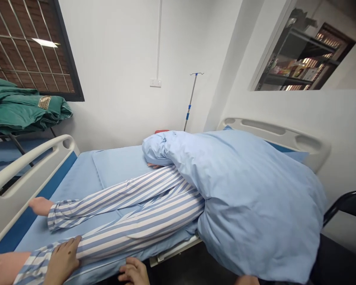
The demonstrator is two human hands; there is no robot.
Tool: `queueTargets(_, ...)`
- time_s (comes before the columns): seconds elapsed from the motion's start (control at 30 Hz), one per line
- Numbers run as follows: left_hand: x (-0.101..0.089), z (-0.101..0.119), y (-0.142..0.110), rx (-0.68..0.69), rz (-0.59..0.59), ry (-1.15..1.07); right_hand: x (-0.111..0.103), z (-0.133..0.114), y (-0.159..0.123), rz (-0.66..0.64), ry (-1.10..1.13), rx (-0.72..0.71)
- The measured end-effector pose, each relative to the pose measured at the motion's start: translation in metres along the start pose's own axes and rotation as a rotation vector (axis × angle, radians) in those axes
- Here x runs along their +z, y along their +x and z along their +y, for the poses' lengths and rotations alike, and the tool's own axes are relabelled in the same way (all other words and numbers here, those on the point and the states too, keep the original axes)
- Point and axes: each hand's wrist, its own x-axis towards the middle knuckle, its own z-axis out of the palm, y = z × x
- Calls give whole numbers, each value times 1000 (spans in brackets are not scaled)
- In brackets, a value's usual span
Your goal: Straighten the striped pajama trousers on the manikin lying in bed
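Two hands, left fingers [72, 243] spread on striped cotton pajama leg [130, 233], right fingers [132, 267] curled at blue sheet [101, 266]

Left hand [62, 261]: bare, ungloved, small dark specks across the back, wrist cut off by frame edge. Right hand [133, 271]: bare, ungloved, fingers and knuckles only in view.

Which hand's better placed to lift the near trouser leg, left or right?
Probably the left hand: its fingers lie on the striped trouser leg, while the right hand sits lower at the mattress edge, apart from the leg.
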Motion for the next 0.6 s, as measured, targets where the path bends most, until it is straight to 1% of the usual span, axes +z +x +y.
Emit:
queueTargets(0.1,-3,-5,1,54,-33,-54,21,-10,3,-30,97,28)
queueTargets(0.17,-6,-10,3,89,-59,-96,28,-15,0,-67,103,52)
queueTargets(0.23,-14,-15,5,120,-64,-119,33,-18,-4,-95,102,94)
queueTargets(0.33,-36,-22,6,137,-26,-110,40,-24,-8,-148,172,121)
queueTargets(0.43,-66,-28,1,145,3,-95,50,-35,-7,-211,338,57)
queueTargets(0.5,-83,-29,-5,142,0,-88,57,-44,-6,-243,420,28)
queueTargets(0.6,-98,-28,-16,145,4,-85,64,-52,-8,-278,494,23)
